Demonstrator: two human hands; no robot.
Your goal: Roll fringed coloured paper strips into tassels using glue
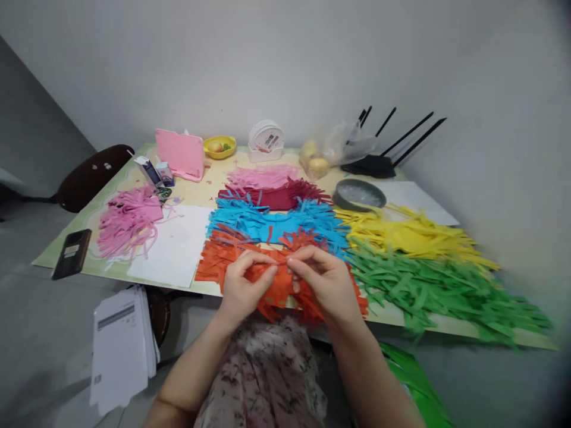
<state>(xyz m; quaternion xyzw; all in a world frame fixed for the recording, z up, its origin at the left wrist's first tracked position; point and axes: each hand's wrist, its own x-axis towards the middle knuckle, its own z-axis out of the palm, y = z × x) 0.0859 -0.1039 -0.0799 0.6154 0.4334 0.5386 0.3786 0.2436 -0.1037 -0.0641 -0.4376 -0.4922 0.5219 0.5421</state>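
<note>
My left hand point(243, 285) and my right hand point(325, 282) are both closed in a pinch on the orange fringed paper point(214, 258) at the table's near edge, fingertips almost meeting. Fringe strips hang below my hands. Behind it lie fringed papers in blue point(272, 223), dark red point(276, 196) and pink point(263, 176). To the right spread yellow point(410, 235) and green point(441, 288) fringed papers.
A pink fringe pile point(127, 220) and a white sheet point(173, 246) lie left, with a black phone point(71, 252) at the table edge. A grey round tin point(359, 194), pink tablet stand point(179, 154), yellow bowl point(219, 147), bagged fruit point(319, 157). White papers point(120, 348) below left.
</note>
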